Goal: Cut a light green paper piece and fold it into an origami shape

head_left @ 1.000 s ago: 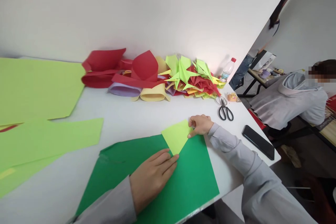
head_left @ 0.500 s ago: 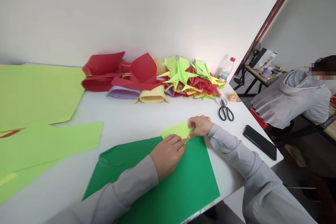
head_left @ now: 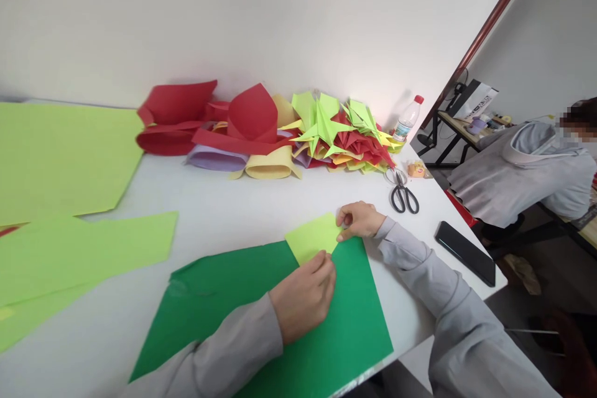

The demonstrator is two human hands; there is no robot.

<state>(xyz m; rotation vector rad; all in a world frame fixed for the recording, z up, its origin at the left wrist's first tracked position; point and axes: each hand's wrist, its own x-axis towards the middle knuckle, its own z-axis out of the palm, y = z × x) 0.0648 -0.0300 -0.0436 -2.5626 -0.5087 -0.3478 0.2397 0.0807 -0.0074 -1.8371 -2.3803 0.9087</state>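
A small light yellow-green sheet of paper (head_left: 310, 237) lies at the upper edge of a dark green board (head_left: 224, 298), partly overlapping it. My right hand (head_left: 361, 220) pinches the paper's right edge between thumb and fingers. At the near corner of the paper, my left hand (head_left: 305, 295) has its fingers curled and pressed together on the edge. The left fingertips hide that corner, so any fold there cannot be made out.
Large yellow-green sheets (head_left: 60, 161) cover the left of the white table (head_left: 224, 199). Behind stand rolled red paper shapes (head_left: 254, 115) and folded paper stars (head_left: 321, 124). Scissors (head_left: 403, 196), a bottle (head_left: 408, 118) and a black phone (head_left: 465, 253) lie rightward. A person (head_left: 527, 168) sits beyond.
My left hand has drawn back toward me from lying across the paper, and its fingers have curled at the near corner. More of the paper shows. My right hand stays at the right edge.
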